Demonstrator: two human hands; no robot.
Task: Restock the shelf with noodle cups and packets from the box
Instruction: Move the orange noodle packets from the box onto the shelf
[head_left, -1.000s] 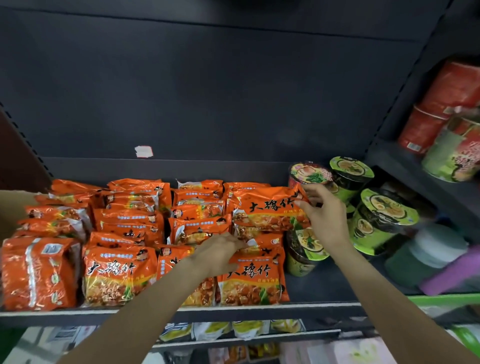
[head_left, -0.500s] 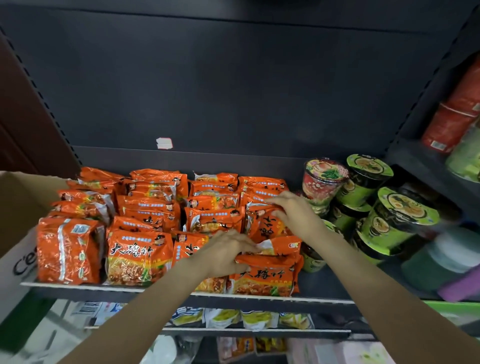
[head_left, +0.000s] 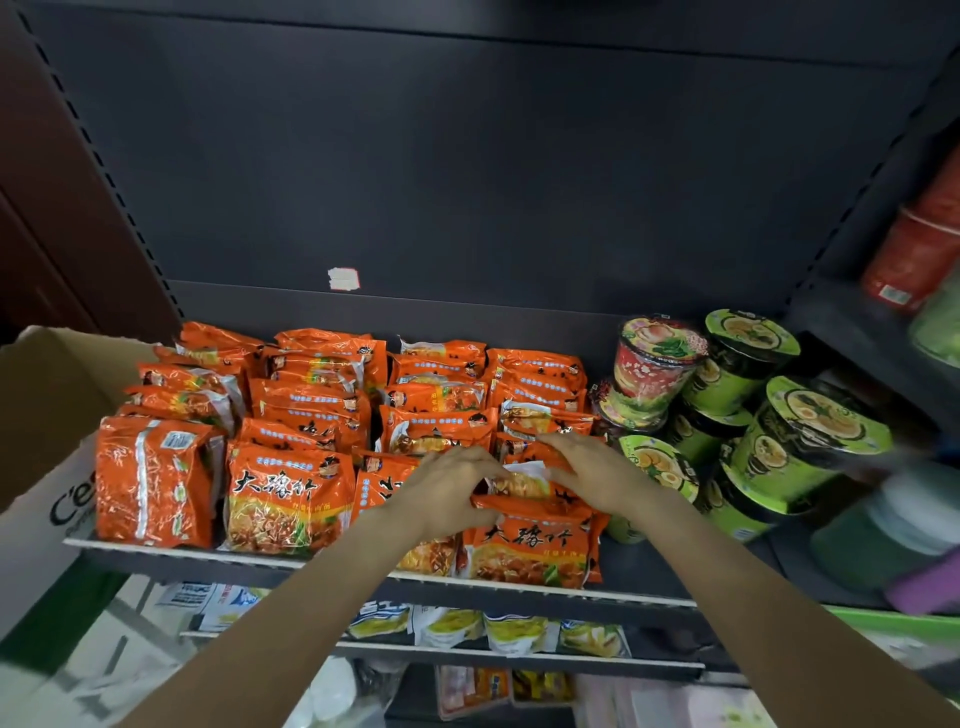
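Orange foil noodle packets (head_left: 332, 415) fill most of the shelf (head_left: 639, 571) in 4 rows, and both hands work the rightmost row. The left hand (head_left: 447, 493) curls its grip round the top edge of a packet (head_left: 519, 486) just behind the front packet (head_left: 524, 545); the right hand (head_left: 592, 475) lies on the same packet, fingers spread. Slick foil could slide, I judge, tipping the front packet over the shelf lip. A push too far right may knock the stacked noodle cups (head_left: 779, 447), which sit close beside. At the left stands the cardboard box (head_left: 47, 395).
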